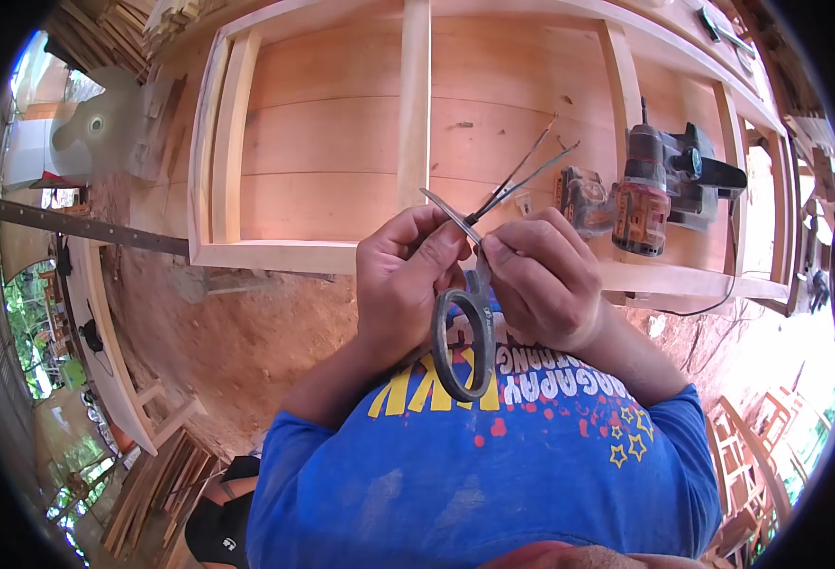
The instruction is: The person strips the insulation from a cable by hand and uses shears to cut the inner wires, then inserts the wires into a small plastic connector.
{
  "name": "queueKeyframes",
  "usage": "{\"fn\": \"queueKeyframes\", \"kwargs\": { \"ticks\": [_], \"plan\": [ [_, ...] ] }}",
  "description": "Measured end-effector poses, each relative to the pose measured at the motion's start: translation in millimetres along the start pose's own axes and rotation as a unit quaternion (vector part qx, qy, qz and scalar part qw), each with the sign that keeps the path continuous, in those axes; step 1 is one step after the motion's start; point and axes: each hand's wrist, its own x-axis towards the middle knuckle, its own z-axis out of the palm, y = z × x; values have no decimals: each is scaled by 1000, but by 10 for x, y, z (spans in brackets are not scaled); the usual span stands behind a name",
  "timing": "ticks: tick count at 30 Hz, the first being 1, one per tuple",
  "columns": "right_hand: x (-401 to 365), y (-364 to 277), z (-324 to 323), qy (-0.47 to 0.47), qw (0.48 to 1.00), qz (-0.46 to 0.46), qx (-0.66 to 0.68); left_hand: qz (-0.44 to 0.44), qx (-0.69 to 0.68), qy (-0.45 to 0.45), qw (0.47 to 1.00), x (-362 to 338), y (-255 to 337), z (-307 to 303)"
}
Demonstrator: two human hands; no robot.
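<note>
Both of my hands meet in front of my chest. A dark electric cable (472, 219) passes between the fingers of my left hand (400, 275), which is closed on it. Two thin wires (522, 171) fan out from its end, their tips frayed. My right hand (548, 275) pinches a pair of scissors (465, 356) close to the pivot. The scissors' blade lies across the cable end, touching it, and the dark finger loop hangs down between my wrists. My fingers hide part of the blades and cable.
A wooden frame with panels (323, 123) lies beyond my hands. On its right rest a cordless drill (643, 180), a battery pack (583, 199) and another dark power tool (707, 175). Wood strips (157, 493) are stacked lower left, and wooden frames (759, 455) stand lower right.
</note>
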Motion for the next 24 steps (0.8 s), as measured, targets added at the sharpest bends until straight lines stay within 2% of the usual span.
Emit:
{"fn": "queueKeyframes", "kwargs": {
  "ticks": [8, 14, 20, 24],
  "plan": [
    [-58, -14, 12, 16, 1000, 15, 11, -17, -15, 4, 1000, 14, -34, -3],
    [-19, 40, 30, 14, 1000, 11, 5, 10, 0, 26, 1000, 51, -24, 38],
    [-10, 30, 83, 16, 1000, 14, 22, 84, 101, 38, 991, 27, -76, 3],
    [26, 30, 106, 15, 1000, 17, 21, 83, 151, 33, 985, 19, -59, -11]
  ]
}}
